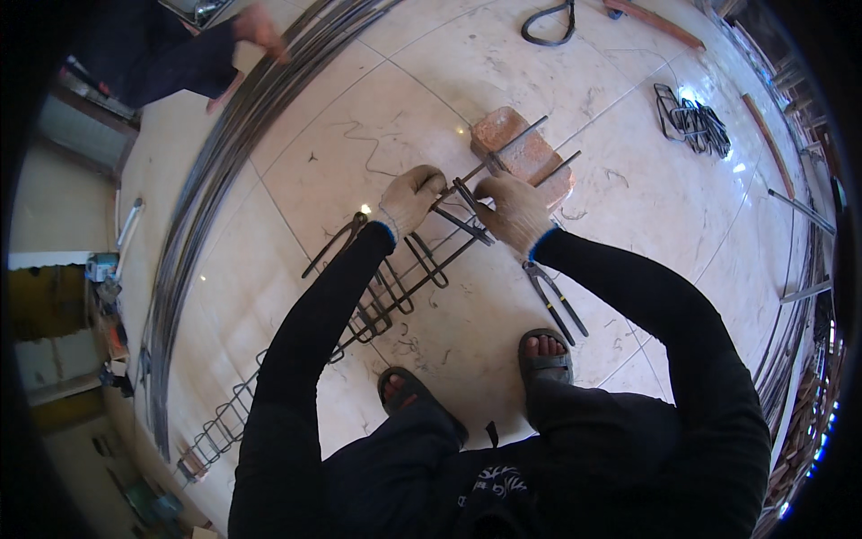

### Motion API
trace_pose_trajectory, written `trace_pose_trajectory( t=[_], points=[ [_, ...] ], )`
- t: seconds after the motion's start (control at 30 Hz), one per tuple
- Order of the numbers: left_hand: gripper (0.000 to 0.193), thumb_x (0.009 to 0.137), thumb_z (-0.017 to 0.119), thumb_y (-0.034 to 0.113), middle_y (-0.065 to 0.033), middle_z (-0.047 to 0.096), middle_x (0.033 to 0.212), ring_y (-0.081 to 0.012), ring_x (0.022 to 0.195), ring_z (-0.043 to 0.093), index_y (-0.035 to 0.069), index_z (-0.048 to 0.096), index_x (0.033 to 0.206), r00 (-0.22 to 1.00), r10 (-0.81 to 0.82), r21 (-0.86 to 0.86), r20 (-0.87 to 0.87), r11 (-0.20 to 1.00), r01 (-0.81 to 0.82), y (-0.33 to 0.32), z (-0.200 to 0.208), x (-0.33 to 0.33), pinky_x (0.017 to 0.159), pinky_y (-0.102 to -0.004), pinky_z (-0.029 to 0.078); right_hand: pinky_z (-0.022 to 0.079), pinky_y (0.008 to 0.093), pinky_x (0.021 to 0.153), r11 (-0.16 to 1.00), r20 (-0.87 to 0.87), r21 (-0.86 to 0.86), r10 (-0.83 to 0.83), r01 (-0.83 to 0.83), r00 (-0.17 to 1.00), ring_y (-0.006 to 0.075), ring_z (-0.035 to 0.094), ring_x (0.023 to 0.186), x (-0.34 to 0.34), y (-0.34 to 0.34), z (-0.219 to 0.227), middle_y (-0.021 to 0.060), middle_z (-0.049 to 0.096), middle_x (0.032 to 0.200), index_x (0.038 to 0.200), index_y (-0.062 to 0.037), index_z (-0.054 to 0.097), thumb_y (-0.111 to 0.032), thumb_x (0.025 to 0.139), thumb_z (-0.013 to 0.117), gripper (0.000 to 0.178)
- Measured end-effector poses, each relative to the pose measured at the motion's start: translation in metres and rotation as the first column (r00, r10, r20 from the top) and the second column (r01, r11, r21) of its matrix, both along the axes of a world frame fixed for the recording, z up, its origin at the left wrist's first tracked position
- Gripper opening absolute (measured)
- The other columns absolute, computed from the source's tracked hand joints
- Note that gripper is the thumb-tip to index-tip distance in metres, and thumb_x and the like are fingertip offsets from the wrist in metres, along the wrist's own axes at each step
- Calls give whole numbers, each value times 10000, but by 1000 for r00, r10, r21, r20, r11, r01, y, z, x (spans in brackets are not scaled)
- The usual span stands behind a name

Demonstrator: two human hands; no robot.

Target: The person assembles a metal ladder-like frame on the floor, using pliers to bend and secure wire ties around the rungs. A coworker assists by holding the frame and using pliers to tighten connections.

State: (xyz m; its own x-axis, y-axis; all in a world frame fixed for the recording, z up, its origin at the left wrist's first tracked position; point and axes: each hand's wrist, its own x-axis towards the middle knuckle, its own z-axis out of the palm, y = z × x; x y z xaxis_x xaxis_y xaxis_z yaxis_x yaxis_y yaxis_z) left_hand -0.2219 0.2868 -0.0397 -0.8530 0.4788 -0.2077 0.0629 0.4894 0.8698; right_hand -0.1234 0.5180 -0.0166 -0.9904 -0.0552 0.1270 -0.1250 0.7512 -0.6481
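Right grip: the gloved right hand is pinching a dark stirrup near its upper end, as far as can be seen.
Left grip: the gloved left hand is curling beside the bars; its fingertips are partly hiding, so I cannot tell whether it is gripping anything.
Stirrup: it is lying across the bars, between and below the two hands.
Step in hand: judged to be the placing of this stirrup on the bars.
Next move: judged to be calling for squaring the stirrup to the bars and steadying the crossing before any fastening.
Cage: the cage is running from the hands down to the lower left, passing behind the left forearm, with several stirrups bunching partway along.
Bricks: reddish bricks are propping the bars near their upper ends.
Pincers: one pair is lying just left of the left hand, another below the right wrist.
Spare stirrups: a dark heap is lying well apart, upper right.
Rods: a long bundle is curving along the left; a co-worker's blurred hand is showing near it.
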Motion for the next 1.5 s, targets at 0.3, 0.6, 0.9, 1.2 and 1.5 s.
trace_pose_trajectory(
  t=[0.3,0.6,0.9,1.2,1.5],
  points=[
    [288,1082,717,233,-66,781,1141,-135,1029,705,-10,767,1227,986,145,188,87,969,-159,-4,-21,18,934,-290,558,572,513,871,984,-55,146,110,-101,992,395,723,984,-30,-31,-6,157,723,993,1004,-107,811,-302,934,772,210],
    [332,972,769,131,-96,798,1194,-256,1146,754,108,783,1303,971,-103,-144,-216,987,73,3,10,10,1047,-358,564,584,476,888,960,283,-205,-129,192,950,381,764,982,-33,-25,-11,195,800,1007,1025,-36,822,-317,984,736,297],
    [242,959,766,110,-91,806,1168,-234,1098,768,71,818,1192,940,-145,-189,-308,978,88,8,1,-3,979,-361,594,582,473,862,993,46,-115,-20,25,999,386,744,974,-34,-25,-23,181,764,1011,1032,-50,802,-217,953,755,191],
    [255,995,757,129,-112,816,1122,-201,1019,760,21,800,1221,996,-86,2,36,996,86,3,-6,-8,951,-341,595,572,513,910,991,54,-119,-59,65,997,406,718,1065,-22,-27,-25,169,741,1089,1037,-84,799,-212,947,701,185],
    [323,1051,728,231,-111,826,1162,-199,1049,763,15,782,1286,996,63,-85,68,995,-57,8,-19,-1,965,-354,593,564,479,837,985,-35,-118,-131,126,991,387,715,965,-10,-28,-26,169,712,986,949,-46,752,-172,890,779,142]
  ],
)
